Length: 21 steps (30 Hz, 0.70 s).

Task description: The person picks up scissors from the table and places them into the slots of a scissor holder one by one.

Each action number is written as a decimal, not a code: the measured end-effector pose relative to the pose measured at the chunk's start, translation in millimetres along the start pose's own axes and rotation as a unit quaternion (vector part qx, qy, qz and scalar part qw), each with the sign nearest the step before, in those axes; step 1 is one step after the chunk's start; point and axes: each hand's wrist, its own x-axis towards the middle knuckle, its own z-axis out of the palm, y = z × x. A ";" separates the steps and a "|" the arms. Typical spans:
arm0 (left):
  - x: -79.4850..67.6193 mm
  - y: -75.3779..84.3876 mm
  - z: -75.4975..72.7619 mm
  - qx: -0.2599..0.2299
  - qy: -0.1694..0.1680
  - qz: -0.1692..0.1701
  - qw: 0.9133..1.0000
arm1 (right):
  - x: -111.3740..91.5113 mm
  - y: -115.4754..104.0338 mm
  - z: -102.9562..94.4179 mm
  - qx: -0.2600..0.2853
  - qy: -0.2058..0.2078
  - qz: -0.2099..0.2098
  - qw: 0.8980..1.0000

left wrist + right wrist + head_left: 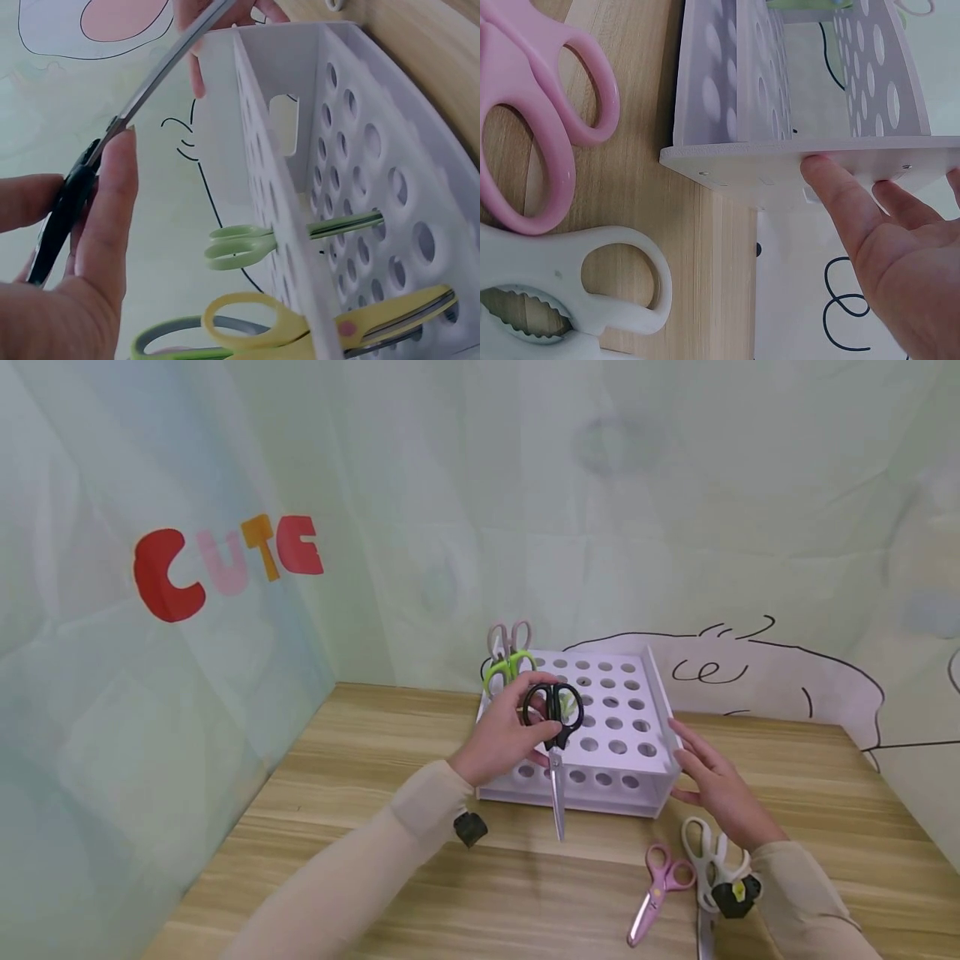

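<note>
Above the front of a white rack (658,702) full of round holes, my left hand (491,735) pinches a pair of black-handled scissors (557,789) by the handles, blades pointing down toward me. My right hand (720,793) touches the rack's right side wall with extended fingertips; in the right wrist view the fingers (847,199) press that panel. Several scissors stand in the rack's left part: a greyish-pink pair (521,633), a lime-green pair (511,670), a yellow pair (262,334) and a small pale-green pair (244,247).
Pink scissors (655,897) and white scissors (701,868) with a serrated inner grip lie on the wooden table (360,827), in front of the rack at the right. A printed cloth backdrop (420,510) rises behind and to the left.
</note>
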 end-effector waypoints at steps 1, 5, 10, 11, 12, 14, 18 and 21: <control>1.1 1.4 -0.9 0.002 0.001 0.004 1.000 | 0.1 0.1 -0.1 -0.001 0.001 0.001 1.000; 4.9 7.6 -3.7 -0.003 0.003 0.014 1.000 | -0.1 0.0 -0.2 -0.003 0.002 0.002 1.000; 8.4 14.1 -5.5 -0.004 0.010 0.023 1.000 | -1.1 -0.9 0.1 -0.007 0.003 0.003 1.000; 9.2 15.1 -6.0 -0.002 0.012 0.027 1.000 | -1.3 -1.1 0.2 -0.007 0.003 0.003 1.000; 10.1 15.9 -6.8 0.000 0.013 0.031 0.999 | -1.4 -1.3 0.5 -0.006 0.003 0.002 1.000; 12.1 17.1 -8.3 0.003 0.016 0.041 0.999 | -1.3 -1.9 0.8 -0.008 0.005 0.002 1.000; 15.2 21.2 -10.4 0.013 0.028 0.051 0.998 | -1.0 -2.3 1.8 -0.005 0.006 0.000 1.000; 17.4 24.1 -11.4 0.020 0.035 0.054 0.998 | -0.9 -2.6 2.6 -0.003 0.007 -0.001 1.000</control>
